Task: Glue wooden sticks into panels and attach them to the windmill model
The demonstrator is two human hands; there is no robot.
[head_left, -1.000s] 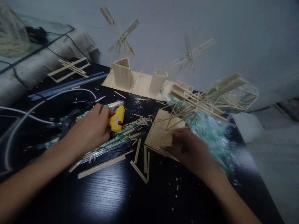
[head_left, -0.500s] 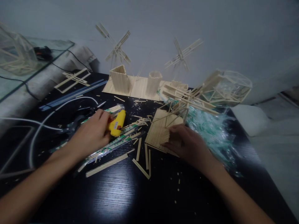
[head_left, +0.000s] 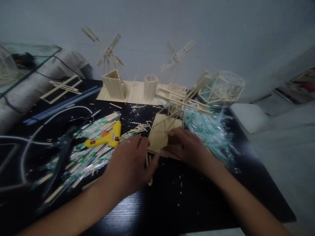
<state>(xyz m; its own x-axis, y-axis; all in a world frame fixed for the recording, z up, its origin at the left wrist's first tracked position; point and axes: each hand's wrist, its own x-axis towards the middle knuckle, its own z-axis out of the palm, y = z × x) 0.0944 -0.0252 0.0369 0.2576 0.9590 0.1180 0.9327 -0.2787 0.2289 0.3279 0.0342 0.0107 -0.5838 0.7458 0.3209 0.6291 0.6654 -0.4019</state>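
Fingers of the right hand curl narrowly over the right part of the stick board, though whether they grip it cannot be told; the left hand has thumb and fingers apart, beside the board's near left edge. The board lies on the black table, beneath the blades of the stick windmill. It should handle as light, fairly stiff and not slippery, but fragile at the joints: hold by opposite outer edges, clear of the windmill's thin legs.
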